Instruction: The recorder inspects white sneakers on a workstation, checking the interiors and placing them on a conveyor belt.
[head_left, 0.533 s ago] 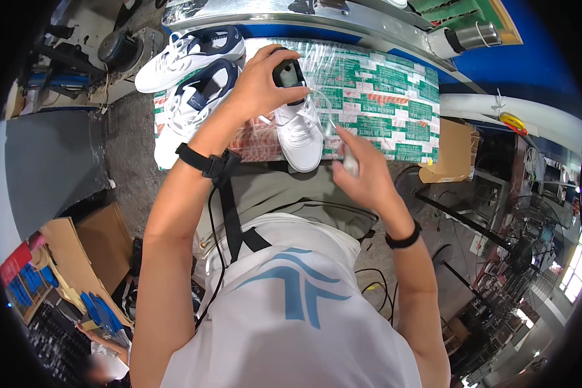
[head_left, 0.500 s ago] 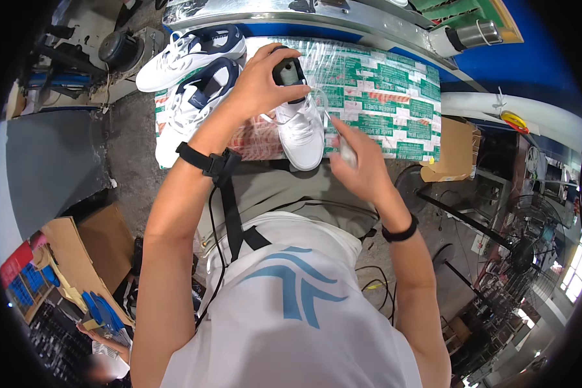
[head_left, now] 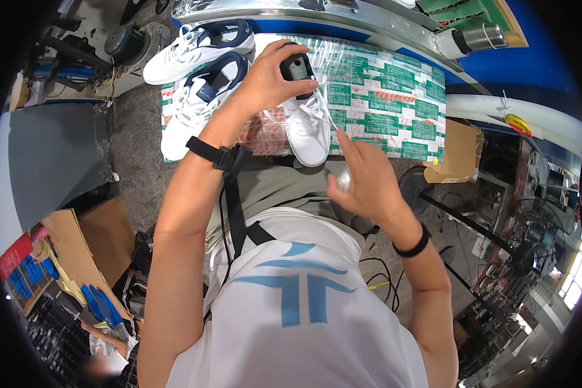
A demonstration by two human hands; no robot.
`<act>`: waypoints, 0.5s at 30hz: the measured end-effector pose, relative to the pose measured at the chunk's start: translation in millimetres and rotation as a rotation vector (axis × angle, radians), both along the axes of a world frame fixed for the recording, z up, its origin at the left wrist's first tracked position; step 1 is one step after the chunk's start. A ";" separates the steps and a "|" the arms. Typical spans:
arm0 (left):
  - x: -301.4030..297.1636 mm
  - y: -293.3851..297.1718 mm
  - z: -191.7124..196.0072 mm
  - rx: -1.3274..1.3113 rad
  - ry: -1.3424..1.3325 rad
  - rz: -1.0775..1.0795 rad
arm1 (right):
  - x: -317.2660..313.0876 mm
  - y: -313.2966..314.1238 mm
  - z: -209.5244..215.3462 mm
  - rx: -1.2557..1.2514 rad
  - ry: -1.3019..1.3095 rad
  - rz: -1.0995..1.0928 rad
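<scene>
A white sneaker (head_left: 309,143) with a dark lining stands on a taped, plastic-wrapped block, its toe toward me. My left hand (head_left: 265,81) is closed around its collar and heel, thumb and fingers on either side of the opening. To the right of the toe, my right hand (head_left: 372,178) is closed on a thin tool with a pale, shiny handle (head_left: 344,179); its kind cannot be made out. The index finger points along the tool toward the lace (head_left: 325,107), which stretches from the shoe toward the fingertip. Whether tool and lace touch is unclear.
Two more white sneakers, a far one (head_left: 174,61) and a near one (head_left: 182,126), sit left of my left hand. Green-and-white tape covers the block (head_left: 381,116). A metal rail (head_left: 368,32) runs behind it. A cardboard box (head_left: 456,152) is at the right; another person's arm (head_left: 107,337) shows lower left.
My right hand has drawn slightly toward me and right, away from the shoe. The left hand keeps its hold on the sneaker. The whole view has shifted a little.
</scene>
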State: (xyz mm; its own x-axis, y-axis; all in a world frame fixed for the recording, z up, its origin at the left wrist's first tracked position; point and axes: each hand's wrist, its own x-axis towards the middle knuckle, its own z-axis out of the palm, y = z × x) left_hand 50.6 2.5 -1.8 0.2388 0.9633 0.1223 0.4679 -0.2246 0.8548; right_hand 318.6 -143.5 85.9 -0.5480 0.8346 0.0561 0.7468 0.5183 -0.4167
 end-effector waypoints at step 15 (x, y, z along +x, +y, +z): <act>3.6 1.7 4.6 0.015 0.082 -0.021 | -61.5 29.9 -37.7 0.141 0.094 0.026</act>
